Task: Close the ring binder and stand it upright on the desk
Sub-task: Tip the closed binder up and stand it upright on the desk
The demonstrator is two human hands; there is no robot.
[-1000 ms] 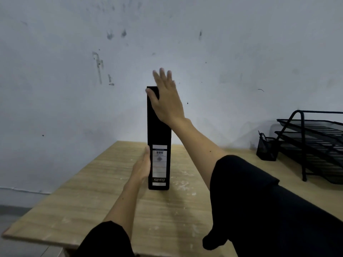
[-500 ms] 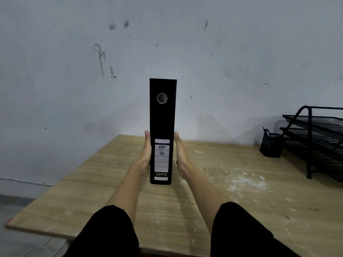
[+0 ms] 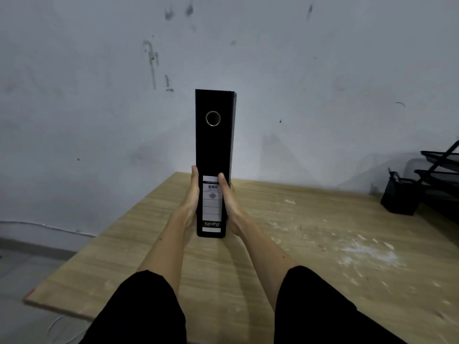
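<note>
The ring binder (image 3: 213, 155) stands closed on the desk (image 3: 310, 244), spine toward the camera, long axis vertical. Its label reads upside down, so the finger hole sits near the top. The base rests on the wood near the middle of the desk, in front of the wall (image 3: 99, 108).

Hand state:
- Left hand (image 3: 191, 207) lies flat against the left cover at the lower part of the spine, fingers extended upward, in contact.
- Right hand (image 3: 229, 207) mirrors it on the right cover, also in contact, its thumb overlapping the spine edge.

Together the two palms press the binder between them; neither hand curls around it.

Governing relation: both hands bear on the lowest part of a tall, narrow body, and the greater length stands unsupported above them. The binder lies directly between the hands, equally near to each. Judgement: closing and uprighting appear done; what remains is release. Both palms should part sideways together — an uneven withdrawal could tip the binder along its narrow width.

A black pen holder (image 3: 400, 197) and wire tray rack (image 3: 439, 167) stand well apart at the right — clear of any fall path
</note>
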